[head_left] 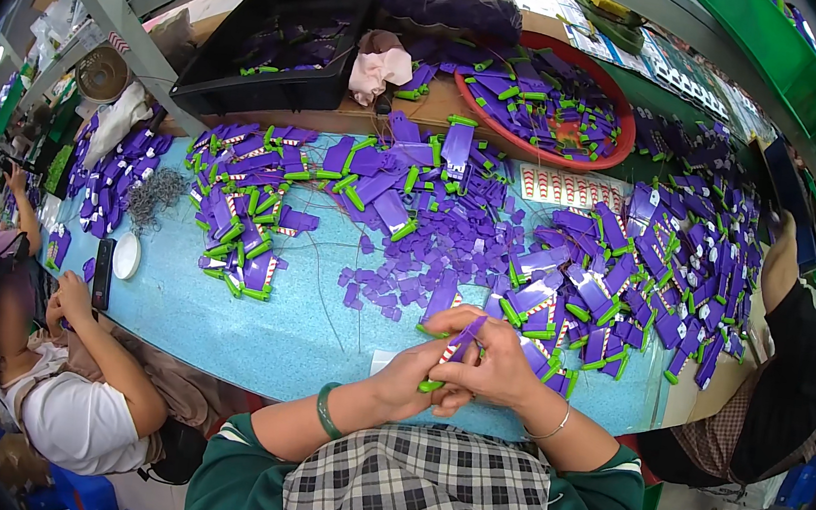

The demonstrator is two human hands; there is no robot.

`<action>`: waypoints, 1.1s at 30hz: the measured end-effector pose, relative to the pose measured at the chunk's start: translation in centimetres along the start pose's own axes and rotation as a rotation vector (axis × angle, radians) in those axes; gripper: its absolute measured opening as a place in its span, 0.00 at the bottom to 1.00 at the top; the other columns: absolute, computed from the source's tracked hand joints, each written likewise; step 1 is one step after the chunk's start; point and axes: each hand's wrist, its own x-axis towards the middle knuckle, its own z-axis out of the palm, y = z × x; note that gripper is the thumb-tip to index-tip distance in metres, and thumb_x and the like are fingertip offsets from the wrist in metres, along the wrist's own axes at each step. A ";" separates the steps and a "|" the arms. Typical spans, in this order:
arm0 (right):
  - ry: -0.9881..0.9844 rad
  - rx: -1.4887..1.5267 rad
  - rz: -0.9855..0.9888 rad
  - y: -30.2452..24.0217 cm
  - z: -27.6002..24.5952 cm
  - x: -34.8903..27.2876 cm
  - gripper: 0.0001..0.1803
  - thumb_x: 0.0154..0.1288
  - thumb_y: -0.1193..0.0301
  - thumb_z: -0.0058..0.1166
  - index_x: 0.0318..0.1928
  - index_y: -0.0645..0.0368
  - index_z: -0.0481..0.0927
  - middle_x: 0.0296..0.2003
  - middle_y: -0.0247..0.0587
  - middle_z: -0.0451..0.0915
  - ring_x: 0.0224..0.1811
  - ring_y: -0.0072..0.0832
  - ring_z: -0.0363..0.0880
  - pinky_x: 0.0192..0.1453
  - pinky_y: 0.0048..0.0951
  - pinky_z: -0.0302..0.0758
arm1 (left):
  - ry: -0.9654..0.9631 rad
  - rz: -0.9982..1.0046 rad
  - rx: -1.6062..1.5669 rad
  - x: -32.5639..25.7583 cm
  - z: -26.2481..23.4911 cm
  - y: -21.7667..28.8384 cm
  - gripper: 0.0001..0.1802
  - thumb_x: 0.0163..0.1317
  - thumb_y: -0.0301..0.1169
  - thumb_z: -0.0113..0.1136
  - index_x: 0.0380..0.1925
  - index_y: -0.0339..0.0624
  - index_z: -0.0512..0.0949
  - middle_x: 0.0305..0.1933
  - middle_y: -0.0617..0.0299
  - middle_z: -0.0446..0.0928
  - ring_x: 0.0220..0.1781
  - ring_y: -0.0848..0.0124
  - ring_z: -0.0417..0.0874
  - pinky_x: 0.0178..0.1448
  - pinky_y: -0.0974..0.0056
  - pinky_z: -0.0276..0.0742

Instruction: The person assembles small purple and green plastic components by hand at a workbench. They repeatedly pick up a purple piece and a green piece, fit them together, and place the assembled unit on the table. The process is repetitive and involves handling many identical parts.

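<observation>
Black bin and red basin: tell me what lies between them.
In the head view, a pale pink cloth and some purple parts lie between the black bin and the red basin.

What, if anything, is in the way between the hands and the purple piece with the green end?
Nothing I can see! The left hand and right hand are already holding the purple piece. The loose small purple bits lie beyond the hands, not between.
</observation>
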 end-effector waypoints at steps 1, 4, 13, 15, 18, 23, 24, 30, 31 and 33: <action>0.015 0.097 0.049 0.0 0.1 -0.1 0.19 0.49 0.73 0.68 0.43 0.63 0.79 0.42 0.43 0.81 0.47 0.32 0.79 0.52 0.34 0.75 | -0.031 -0.036 -0.009 0.1 -0.3 0.0 0.20 0.71 0.47 0.42 0.31 0.41 0.68 0.19 0.61 0.66 0.18 0.72 0.67 0.22 0.69 0.63; 0.062 0.391 0.200 -0.5 0.5 -0.6 0.08 0.56 0.73 0.62 0.34 0.64 0.81 0.37 0.43 0.82 0.45 0.33 0.80 0.49 0.35 0.76 | -0.276 -0.152 -0.139 0.6 -1.8 -0.5 0.19 0.70 0.45 0.43 0.32 0.41 0.69 0.17 0.63 0.65 0.16 0.75 0.64 0.19 0.72 0.58; 0.182 0.791 0.325 -1.0 -1.9 -0.3 0.16 0.67 0.68 0.49 0.50 0.65 0.77 0.49 0.40 0.77 0.53 0.23 0.73 0.58 0.27 0.69 | 0.137 0.945 1.290 -1.7 0.1 3.9 0.08 0.59 0.25 0.57 0.38 0.41 0.69 0.34 0.57 0.77 0.31 0.64 0.81 0.30 0.66 0.77; 0.052 0.670 0.321 -0.9 -2.0 -0.4 0.14 0.67 0.70 0.50 0.49 0.64 0.78 0.47 0.38 0.77 0.52 0.21 0.73 0.57 0.26 0.69 | 0.122 1.384 1.754 -1.8 0.0 5.5 0.15 0.46 0.23 0.64 0.33 0.44 0.71 0.41 0.53 0.77 0.43 0.54 0.81 0.41 0.58 0.82; 0.001 0.722 0.341 -1.0 -1.3 -0.2 0.08 0.65 0.72 0.53 0.41 0.63 0.78 0.40 0.31 0.76 0.44 0.17 0.72 0.51 0.24 0.69 | 0.129 1.495 2.005 -1.9 -0.1 5.2 0.12 0.43 0.22 0.63 0.28 0.45 0.72 0.42 0.55 0.76 0.43 0.57 0.80 0.42 0.57 0.82; 0.036 0.728 0.400 -1.3 -0.9 0.0 0.07 0.64 0.71 0.56 0.29 0.59 0.77 0.29 0.25 0.75 0.33 0.12 0.70 0.39 0.19 0.67 | 0.005 1.595 2.055 -1.5 -0.8 4.3 0.10 0.42 0.19 0.60 0.25 0.42 0.73 0.39 0.57 0.75 0.42 0.62 0.81 0.41 0.67 0.83; 0.037 0.705 0.405 -1.3 -0.9 0.0 0.08 0.64 0.71 0.56 0.28 0.59 0.76 0.27 0.25 0.74 0.31 0.11 0.69 0.37 0.18 0.67 | -0.030 1.595 2.039 -1.6 -0.9 4.1 0.09 0.43 0.19 0.61 0.25 0.42 0.73 0.39 0.57 0.75 0.43 0.62 0.81 0.41 0.67 0.84; -0.036 0.675 0.473 -0.2 -0.4 0.0 0.11 0.65 0.70 0.56 0.24 0.58 0.77 0.23 0.24 0.74 0.26 0.09 0.68 0.30 0.16 0.64 | -0.141 1.619 1.984 -1.6 -1.0 3.4 0.07 0.45 0.20 0.61 0.26 0.38 0.76 0.38 0.56 0.75 0.42 0.60 0.82 0.41 0.67 0.84; -0.046 0.755 0.528 -0.6 -0.2 0.0 0.12 0.65 0.69 0.56 0.24 0.58 0.78 0.24 0.24 0.74 0.27 0.10 0.68 0.30 0.17 0.65 | -0.138 1.615 1.999 -1.7 -0.9 3.4 0.08 0.43 0.18 0.62 0.27 0.37 0.76 0.38 0.56 0.75 0.41 0.60 0.82 0.39 0.67 0.84; -0.066 0.915 0.638 -1.9 0.1 0.2 0.12 0.66 0.68 0.55 0.25 0.59 0.79 0.25 0.25 0.76 0.28 0.10 0.70 0.31 0.17 0.67 | -0.129 1.604 2.028 -2.1 -0.6 3.6 0.11 0.41 0.16 0.64 0.28 0.36 0.77 0.38 0.55 0.74 0.38 0.58 0.82 0.35 0.66 0.84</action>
